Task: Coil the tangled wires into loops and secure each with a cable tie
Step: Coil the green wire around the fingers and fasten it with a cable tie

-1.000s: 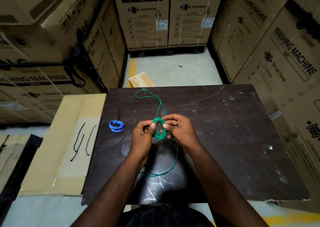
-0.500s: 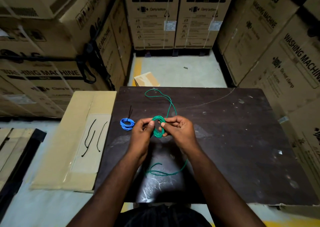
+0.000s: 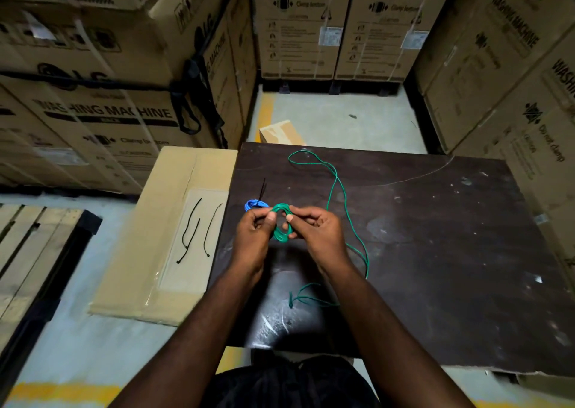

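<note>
Left hand (image 3: 251, 240) and right hand (image 3: 318, 234), grip pinched on the green coil (image 3: 281, 232); its loose tail (image 3: 367, 263) has shortened, another turn on. Far slack remains to wind.

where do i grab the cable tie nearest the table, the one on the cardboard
Pinch the tie mid-strap from straight above, probably with the left hand, the nearer one. It lies flat on the cardboard, bare space either side, head end toward you. That hand and the right hand both hold the coil now.

The left hand (image 3: 250, 236) hides part of the blue coil (image 3: 255, 204) and the green coil (image 3: 281, 236)'s left side.
</note>
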The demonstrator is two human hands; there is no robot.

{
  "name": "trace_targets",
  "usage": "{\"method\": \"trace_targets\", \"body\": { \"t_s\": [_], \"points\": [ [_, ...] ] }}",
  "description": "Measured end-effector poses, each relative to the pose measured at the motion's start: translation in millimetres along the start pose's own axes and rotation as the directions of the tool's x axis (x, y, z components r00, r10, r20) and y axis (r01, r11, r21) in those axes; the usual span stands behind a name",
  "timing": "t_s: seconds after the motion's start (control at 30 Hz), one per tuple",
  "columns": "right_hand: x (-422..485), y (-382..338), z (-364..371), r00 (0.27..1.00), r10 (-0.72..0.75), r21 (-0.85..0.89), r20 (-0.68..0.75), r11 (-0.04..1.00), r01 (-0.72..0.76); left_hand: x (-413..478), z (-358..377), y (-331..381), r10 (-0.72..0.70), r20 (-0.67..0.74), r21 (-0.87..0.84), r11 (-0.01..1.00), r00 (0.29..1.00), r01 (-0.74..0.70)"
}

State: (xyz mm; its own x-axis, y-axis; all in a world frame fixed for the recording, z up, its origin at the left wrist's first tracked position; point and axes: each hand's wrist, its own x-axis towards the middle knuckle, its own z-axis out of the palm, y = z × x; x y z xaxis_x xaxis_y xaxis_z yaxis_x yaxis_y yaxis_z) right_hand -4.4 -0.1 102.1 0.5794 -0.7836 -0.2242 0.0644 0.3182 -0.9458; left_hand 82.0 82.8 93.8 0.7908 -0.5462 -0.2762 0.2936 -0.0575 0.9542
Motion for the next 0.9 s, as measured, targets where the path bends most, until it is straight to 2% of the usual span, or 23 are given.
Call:
{"method": "trace_targets", "body": {
  "t_s": [0.17,0.4,0.77,0.9],
  "points": [
    [3.9,17.5,25.1,0.999,0.012,-0.084,-0.041,0.996,-0.015,2.6,-17.8,-5.4,-0.037,-0.064,-0.042,0.999,0.997,0.034],
    [4.1,28.8,35.7,0.998,0.033,-0.076,0.050,0.997,-0.029,5.6,-35.1,-9.3,-0.074,-0.096,-0.087,0.994,0.993,0.065],
    [0.0,40.5,52.5,0.996,0.074,-0.009,0.051,0.997,-0.074,8.5,-66.9,-9.2,-0.085,0.024,-0.115,0.990,0.996,0.087],
    [1.4,46.4,59.1,0.992,0.112,0.017,0.065,0.993,-0.113,13.3,-81.2,-13.2,-0.159,0.035,-0.144,0.976,0.987,0.163]
  ]
}}
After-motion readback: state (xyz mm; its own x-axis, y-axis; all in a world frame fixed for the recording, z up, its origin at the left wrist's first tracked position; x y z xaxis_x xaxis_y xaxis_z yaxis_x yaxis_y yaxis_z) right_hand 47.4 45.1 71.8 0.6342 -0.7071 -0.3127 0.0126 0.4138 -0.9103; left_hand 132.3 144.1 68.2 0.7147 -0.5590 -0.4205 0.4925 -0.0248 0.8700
